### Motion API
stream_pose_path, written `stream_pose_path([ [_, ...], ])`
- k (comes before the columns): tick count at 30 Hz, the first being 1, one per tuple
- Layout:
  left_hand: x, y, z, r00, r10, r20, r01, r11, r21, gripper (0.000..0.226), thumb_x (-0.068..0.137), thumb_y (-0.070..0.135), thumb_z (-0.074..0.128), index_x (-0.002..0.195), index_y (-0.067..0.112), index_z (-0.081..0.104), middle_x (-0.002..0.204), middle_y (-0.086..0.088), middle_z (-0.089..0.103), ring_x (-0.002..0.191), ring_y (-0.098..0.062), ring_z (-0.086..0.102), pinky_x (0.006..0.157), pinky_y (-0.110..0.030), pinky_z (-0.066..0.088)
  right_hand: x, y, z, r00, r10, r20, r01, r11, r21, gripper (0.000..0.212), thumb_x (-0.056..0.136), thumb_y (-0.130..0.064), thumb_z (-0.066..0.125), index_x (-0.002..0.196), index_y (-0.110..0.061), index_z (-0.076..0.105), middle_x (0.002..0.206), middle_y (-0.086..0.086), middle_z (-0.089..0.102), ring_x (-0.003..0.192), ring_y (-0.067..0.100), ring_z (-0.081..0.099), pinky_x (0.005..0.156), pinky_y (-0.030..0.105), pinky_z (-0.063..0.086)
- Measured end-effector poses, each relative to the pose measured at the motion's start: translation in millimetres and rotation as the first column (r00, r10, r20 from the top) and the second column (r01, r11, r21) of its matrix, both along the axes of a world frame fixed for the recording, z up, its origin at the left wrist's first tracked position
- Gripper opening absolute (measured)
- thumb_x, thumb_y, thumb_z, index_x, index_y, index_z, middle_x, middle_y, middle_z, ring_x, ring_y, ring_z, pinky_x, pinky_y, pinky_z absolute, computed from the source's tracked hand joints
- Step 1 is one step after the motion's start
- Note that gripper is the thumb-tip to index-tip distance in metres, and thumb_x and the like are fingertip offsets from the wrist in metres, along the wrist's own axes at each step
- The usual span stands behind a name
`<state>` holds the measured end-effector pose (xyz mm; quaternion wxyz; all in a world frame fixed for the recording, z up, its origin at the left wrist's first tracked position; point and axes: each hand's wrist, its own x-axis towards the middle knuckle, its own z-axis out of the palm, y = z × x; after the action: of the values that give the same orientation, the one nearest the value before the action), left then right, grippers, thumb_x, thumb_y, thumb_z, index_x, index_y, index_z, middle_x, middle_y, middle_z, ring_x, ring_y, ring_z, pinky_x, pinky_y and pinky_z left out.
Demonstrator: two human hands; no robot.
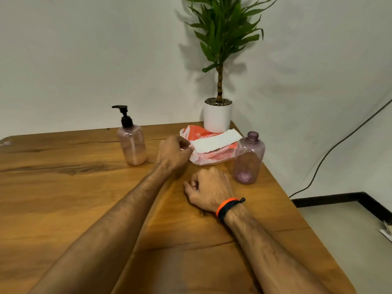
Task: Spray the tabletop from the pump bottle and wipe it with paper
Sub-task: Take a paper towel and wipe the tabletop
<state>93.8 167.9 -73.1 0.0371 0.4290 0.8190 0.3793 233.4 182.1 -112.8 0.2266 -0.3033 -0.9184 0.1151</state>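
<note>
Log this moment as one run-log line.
left hand: at paper edge, grip unclear | right hand: curled, empty, on tabletop | pump bottle: upright, untouched | spray: not yet done

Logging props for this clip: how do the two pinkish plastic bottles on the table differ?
The pump bottle carries a black pump top; the open bottle has a bare, uncapped neck. The pump bottle holds pale pinkish liquid well up its body; the open bottle looks nearly empty. The pump bottle stands left of both hands, the open bottle right. Both are upright, translucent and similarly shaped.
</note>
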Motion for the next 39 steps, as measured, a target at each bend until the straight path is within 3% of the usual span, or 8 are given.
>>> stream_pose_path([
  [8,-11.2,59.4,4.3,0.982,0.143,0.125,-0.129,0.985,-0.111,0.023,0.077,0.022,0.078,0.096,0.009,0.077,0.105,-0.006,0.074,0.099,-0.018,0.066,0.081,-0.026,0.053,-0.5,5.3,1.9,0.998,0.059,0.027,-0.06,0.998,0.022,0.041,0.085,-0.046,0.052,0.057,-0.016,0.048,0.061,-0.001,0.054,0.06,0.022,0.048,0.061,0.029,0.037],
  [13,-19.0,74.6,-8.1,0.946,0.242,0.215,-0.208,0.963,-0.171,0.064,0.068,0.052,0.08,0.111,0.006,0.069,0.111,-0.009,0.071,0.098,-0.019,0.067,0.071,-0.027,0.05,1.7,7.0,2.5,0.997,0.063,0.034,-0.064,0.997,0.034,0.039,0.086,-0.047,0.05,0.06,-0.018,0.045,0.067,0.003,0.053,0.063,0.025,0.047,0.062,0.031,0.038],
  [18,-14.8,75.0,-8.2,0.922,0.316,0.223,-0.277,0.942,-0.19,0.078,0.05,0.059,0.088,0.106,0.008,0.067,0.096,-0.006,0.071,0.08,-0.016,0.065,0.057,-0.024,0.046,0.6,7.3,2.4,0.997,0.061,0.046,-0.062,0.998,0.019,0.039,0.086,-0.047,0.049,0.06,-0.018,0.044,0.07,0.004,0.054,0.066,0.026,0.047,0.064,0.032,0.038],
  [20,-12.9,75.3,-6.7,0.916,0.327,0.233,-0.285,0.938,-0.198,0.077,0.049,0.058,0.088,0.104,0.009,0.065,0.085,-0.003,0.067,0.073,-0.014,0.065,0.053,-0.022,0.043,0.0,7.2,2.7,0.997,0.059,0.053,-0.06,0.998,0.01,0.04,0.086,-0.047,0.049,0.059,-0.019,0.042,0.07,0.004,0.055,0.066,0.026,0.048,0.065,0.032,0.038],
  [24,-15.0,78.7,-6.8,0.902,0.328,0.281,-0.28,0.94,-0.196,0.077,0.051,0.052,0.09,0.109,0.009,0.064,0.102,-0.008,0.072,0.094,-0.021,0.07,0.078,-0.03,0.057,-0.2,7.1,3.5,0.996,0.064,0.063,-0.063,0.998,-0.012,0.041,0.087,-0.047,0.049,0.059,-0.018,0.042,0.071,0.004,0.057,0.067,0.026,0.049,0.065,0.032,0.038],
  [30,-17.1,74.7,-16.0,0.926,0.226,0.304,-0.231,0.973,-0.021,0.025,0.066,0.029,0.088,0.069,0.02,0.065,0.078,-0.005,0.075,0.078,-0.019,0.073,0.08,-0.037,0.06,-0.7,7.1,2.3,0.997,0.065,0.047,-0.065,0.998,-0.017,0.038,0.086,-0.045,0.048,0.061,-0.017,0.046,0.073,0.005,0.061,0.071,0.028,0.054,0.066,0.032,0.037],
  [36,-15.6,68.8,-11.9,0.96,0.105,0.259,-0.124,0.991,0.058,0.016,0.071,0.02,0.077,0.087,0.022,0.076,0.074,-0.008,0.075,0.07,-0.021,0.073,0.074,-0.037,0.062,-0.9,7.1,3.2,0.997,0.063,0.038,-0.061,0.997,-0.036,0.041,0.085,-0.045,0.05,0.057,-0.015,0.045,0.071,0.005,0.061,0.071,0.029,0.056,0.066,0.032,0.04],
  [39,-15.5,66.8,-9.9,0.991,0.078,0.109,-0.082,0.996,0.038,0.034,0.074,0.022,0.07,0.108,0.027,0.074,0.096,-0.011,0.076,0.079,-0.021,0.072,0.075,-0.032,0.06,-1.1,7.1,3.1,0.997,0.066,0.034,-0.064,0.997,-0.044,0.042,0.085,-0.046,0.05,0.056,-0.015,0.045,0.07,0.004,0.06,0.071,0.029,0.056,0.066,0.032,0.038],
])
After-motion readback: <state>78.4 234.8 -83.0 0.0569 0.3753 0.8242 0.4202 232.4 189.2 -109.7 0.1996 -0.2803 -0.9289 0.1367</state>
